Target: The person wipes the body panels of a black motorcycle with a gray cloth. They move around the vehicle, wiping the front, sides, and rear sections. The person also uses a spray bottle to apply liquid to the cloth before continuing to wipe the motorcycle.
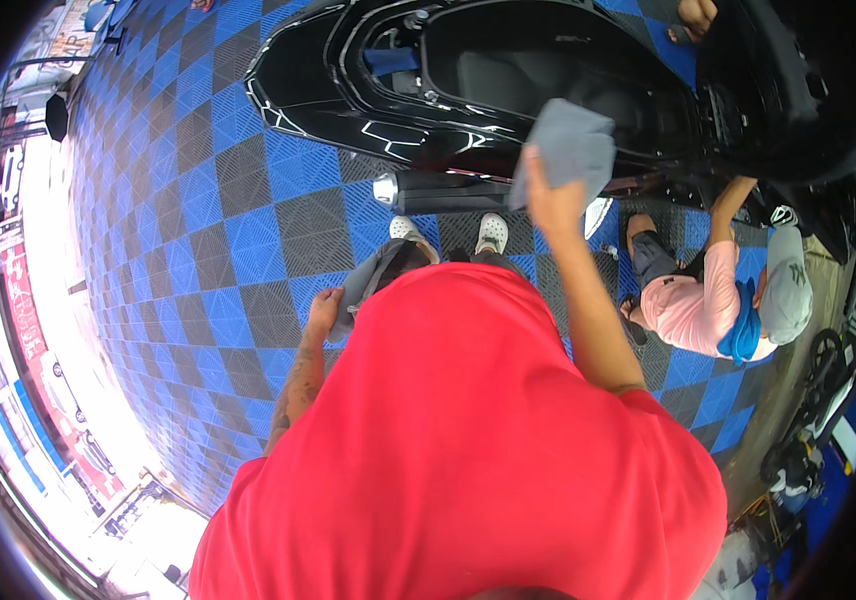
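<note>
My right hand (553, 205) grips a grey cloth (573, 150) against the lower edge of the seat (508, 75) of a glossy black scooter (308, 80), just above its exhaust (423, 192). My left hand (325, 310) is lower, at my left side, with its fingers closed on darker grey fabric (356, 290) that looks like another cloth. My red shirt hides part of my legs, and my white clogs show below the scooter.
A person (698, 300) in a pink top and grey cap crouches at the right, reaching toward the scooter's lower side. Another person's hand or foot (693, 20) shows at the far side. Blue and black tiles (198, 250) cover the floor; dark equipment (798, 460) lines the right edge.
</note>
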`<state>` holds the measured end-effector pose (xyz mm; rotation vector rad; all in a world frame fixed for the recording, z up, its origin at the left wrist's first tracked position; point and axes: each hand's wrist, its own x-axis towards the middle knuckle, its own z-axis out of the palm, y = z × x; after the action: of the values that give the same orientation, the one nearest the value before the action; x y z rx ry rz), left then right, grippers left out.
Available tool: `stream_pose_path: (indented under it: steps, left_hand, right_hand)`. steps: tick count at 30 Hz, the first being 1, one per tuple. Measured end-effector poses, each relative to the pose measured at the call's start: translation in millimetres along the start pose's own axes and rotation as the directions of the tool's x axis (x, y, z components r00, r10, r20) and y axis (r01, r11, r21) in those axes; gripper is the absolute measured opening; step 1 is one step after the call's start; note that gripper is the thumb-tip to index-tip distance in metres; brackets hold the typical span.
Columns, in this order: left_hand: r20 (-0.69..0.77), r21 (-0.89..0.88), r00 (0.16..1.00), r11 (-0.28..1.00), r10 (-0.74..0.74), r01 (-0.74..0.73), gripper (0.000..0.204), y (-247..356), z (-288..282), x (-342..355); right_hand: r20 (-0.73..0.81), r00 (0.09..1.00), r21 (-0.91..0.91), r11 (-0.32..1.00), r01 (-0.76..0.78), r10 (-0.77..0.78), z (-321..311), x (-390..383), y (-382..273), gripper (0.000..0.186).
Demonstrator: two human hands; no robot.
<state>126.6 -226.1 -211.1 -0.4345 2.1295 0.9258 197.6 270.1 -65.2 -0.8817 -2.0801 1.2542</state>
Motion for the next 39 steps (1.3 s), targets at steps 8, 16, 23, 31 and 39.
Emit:
stream_pose_path:
  steps: [8,16,23,31,39]
  left_hand:
    - [0.001,0.084,1.000,0.996,0.000,0.000,0.045,3.4,-60.0,21.6]
    - [0.069,0.075,0.995,0.994,0.068,-0.073,0.046,40.5,-158.8,113.2]
    - [0.104,0.080,0.984,0.985,0.142,-0.151,0.045,47.3,-213.9,161.1]
    - [0.205,0.086,0.975,0.991,0.083,-0.102,0.047,50.9,-242.8,185.5]
    - [0.140,0.094,0.966,0.968,0.218,-0.233,0.047,69.2,-261.9,198.0]
  right_hand:
    - [0.586,0.682,-0.200,0.738,0.644,-0.437,176.7,-23.0,-124.5,0.062]
    - [0.433,0.771,-0.242,0.763,0.599,-0.468,315.0,16.6,-205.3,0.051]
    - [0.364,0.878,-0.458,0.762,0.459,-0.310,203.8,-55.8,-147.8,0.055]
    - [0.376,0.877,-0.531,0.706,0.469,-0.299,290.6,-33.1,-210.1,0.062]
    - [0.060,0.980,-0.602,0.776,0.185,-0.187,352.6,155.1,-205.0,0.077]
